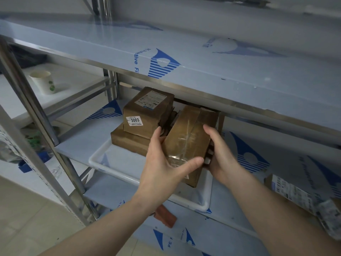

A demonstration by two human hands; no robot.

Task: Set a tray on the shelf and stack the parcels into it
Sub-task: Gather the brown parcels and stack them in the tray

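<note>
**A:** Walk me across it, left to right.

**B:** Far left there's a cup (44, 81) on a side surface, nothing to do with me. Then the shelf (77, 145), with the tray (103, 159) already sitting on it, long side running back under the upper deck. At the tray's back left a flat box (129, 140) lies as a base, and a labelled box (147, 112) sits on top of it. I'd guess they were pushed to the rear so the front stays free.

**A:** And your hands?

**B:** My left hand (162, 163) wraps the near left side of the taped parcel (186, 143), thumb across its front face. My right hand (219, 154) grips the right edge, fingers curled under. Both are closed on it. The parcel is tilted, its far end up near the stacked boxes, its near end low over the tray's front.

**A:** Why two hands?

**B:** The tape looks slick, and the headroom under the upper deck is tight, so I judge it needs steering in at an angle.

**A:** Anything further right?

**B:** More parcels (295, 193) wait on the shelf at the right.
</note>
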